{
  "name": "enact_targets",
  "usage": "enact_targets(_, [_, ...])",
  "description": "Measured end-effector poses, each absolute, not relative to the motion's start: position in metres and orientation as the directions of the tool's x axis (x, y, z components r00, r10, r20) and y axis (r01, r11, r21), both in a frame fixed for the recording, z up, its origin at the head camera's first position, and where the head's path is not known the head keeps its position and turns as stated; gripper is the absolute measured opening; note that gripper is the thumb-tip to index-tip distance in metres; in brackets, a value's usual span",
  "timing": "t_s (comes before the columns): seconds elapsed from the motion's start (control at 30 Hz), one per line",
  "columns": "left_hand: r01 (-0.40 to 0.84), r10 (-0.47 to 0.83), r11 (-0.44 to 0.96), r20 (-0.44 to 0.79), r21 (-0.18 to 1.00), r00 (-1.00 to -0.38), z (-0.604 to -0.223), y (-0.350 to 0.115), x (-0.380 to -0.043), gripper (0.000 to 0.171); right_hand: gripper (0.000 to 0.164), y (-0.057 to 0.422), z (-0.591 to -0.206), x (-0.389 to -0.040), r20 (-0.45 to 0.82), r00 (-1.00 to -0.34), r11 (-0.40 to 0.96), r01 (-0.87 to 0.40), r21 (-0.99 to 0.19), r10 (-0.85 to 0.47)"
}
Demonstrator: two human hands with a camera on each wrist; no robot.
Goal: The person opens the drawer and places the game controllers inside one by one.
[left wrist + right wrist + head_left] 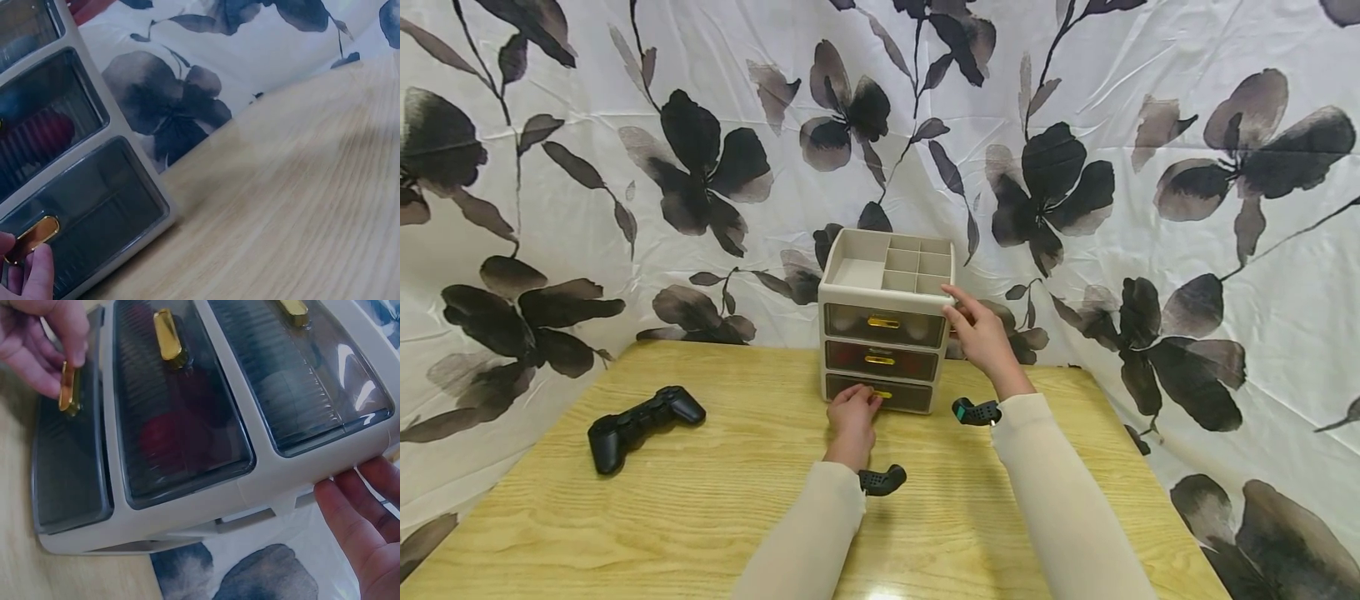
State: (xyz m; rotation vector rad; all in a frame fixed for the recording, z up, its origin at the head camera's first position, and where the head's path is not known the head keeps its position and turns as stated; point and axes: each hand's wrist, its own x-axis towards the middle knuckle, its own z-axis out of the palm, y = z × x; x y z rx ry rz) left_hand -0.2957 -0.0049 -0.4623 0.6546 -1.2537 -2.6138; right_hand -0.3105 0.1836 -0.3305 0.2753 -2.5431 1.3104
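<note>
A cream drawer organizer (822,333) stands upright at the back of the table, with three dark see-through drawers and gold handles. My left hand (852,417) pinches the gold handle (37,236) of the bottom drawer (119,200). In the right wrist view, a narrow dark strip borders that drawer's front; whether it stands slightly out, I cannot tell. Against the organizer's upper right side rest the fairly straight fingers of my right hand (988,342). Something red (164,439) shows through the middle drawer (187,406). Pale shapes show behind the top drawer front (917,327).
A black game controller (643,423) lies on the wooden table (722,500) to the left. Open compartments (917,265) top the organizer. A white cloth with dark flowers (700,50) hangs behind and at both sides. Each wrist bears a black camera mount (883,481).
</note>
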Motion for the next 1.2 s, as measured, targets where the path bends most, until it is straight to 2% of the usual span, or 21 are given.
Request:
enact_targets(0.67, [-0.023, -0.319, -0.614, -0.275, 0.789, -0.907, -0.468, -0.014, -0.269, 0.005, 0.045, 0.182, -0.328, -0.307, 0.322, -0.946, 0.583, -0.286, -0.760, -0.045])
enact_targets(0.97, [-0.040, -0.287, -0.600, -0.262, 0.799, -0.922, -0.468, -0.021, -0.252, 0.012, 0.046, 0.183, -0.327, -0.309, 0.308, -0.949, 0.575, -0.285, -0.767, -0.060])
enact_targets(1.2, [-0.067, -0.237, -0.591, -0.252, 0.804, -0.938, -0.468, -0.025, -0.239, 0.005, 0.046, 0.187, -0.327, -0.311, 0.309, -0.947, 0.572, -0.303, -0.762, -0.089])
